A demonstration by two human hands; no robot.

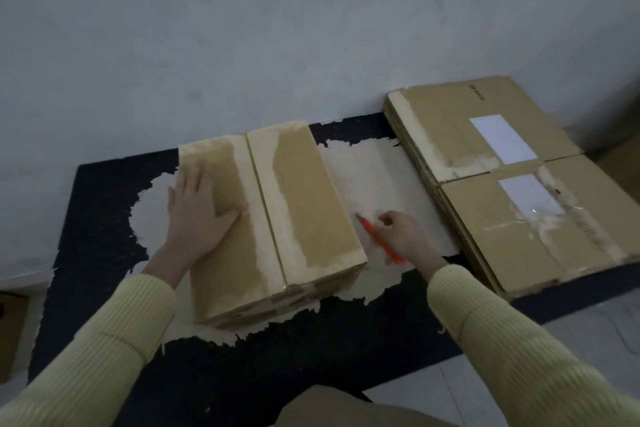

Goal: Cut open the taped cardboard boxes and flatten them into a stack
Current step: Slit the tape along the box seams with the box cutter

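- Cardboard under the knife: a closed box (277, 211) sits under the left hand (197, 215), which lies flat on the top flap with fingers straight and spread and the thumb pointing toward the centre seam (266, 208).
- Just beyond the thumb tip, the seam runs the length of the lid. Whether its tape has been slit cannot be told from this view.
- The right hand (401, 232) has its fingers curled round an orange cutter (379, 240), the tip pointing away from the person. It hovers just beside the box's right wall, apart from the cardboard.
- Judged step: the box is braced and the blade is ready, so the cut along the seam appears to be the job in hand.
- The next move calls for bringing the tip across to the seam and drawing it along shallowly, with the bracing fingers kept clear of the line.
- Past the right knuckles lies the stack (446, 135) of flattened boxes, white labels up, where this one should end up.
- Everything rests on a black mat (86, 236) worn to a pale patch (374, 177) beneath both hands. Behind is a plain grey wall (277, 28), with light floor tiles (588, 329) near the right sleeve.
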